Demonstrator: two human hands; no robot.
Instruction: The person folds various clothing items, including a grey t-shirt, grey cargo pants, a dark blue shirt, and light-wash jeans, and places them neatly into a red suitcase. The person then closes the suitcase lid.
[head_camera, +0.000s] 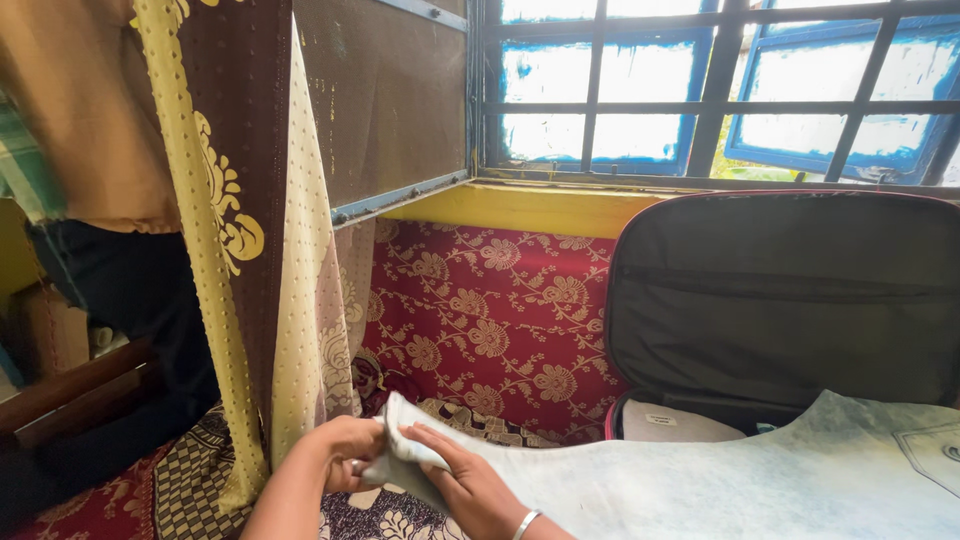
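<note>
you are gripping the narrow end of a pale, washed-out denim garment low in the frame, left of centre. your left hand is closing around the cloth's tip, fingers curled over it, and your right hand, wearing a thin bangle at the wrist, is pinching the same end just beside it, thumb on top. both hands are clamped on the fabric and almost touching each other.

the garment is spreading from your hands across the lower right of the frame, its far part lying over the open suitcase, whose dark lid is standing upright under the barred window. a folded white item is already sitting in the case bottom.

this is looking like the folding stage: you are turning the leg end over. the next move is probably calling for an even fold, edges lined up, without dragging cloth off the case.

the hanging curtain is standing just left of your hands, above the red floral bedcover.
</note>
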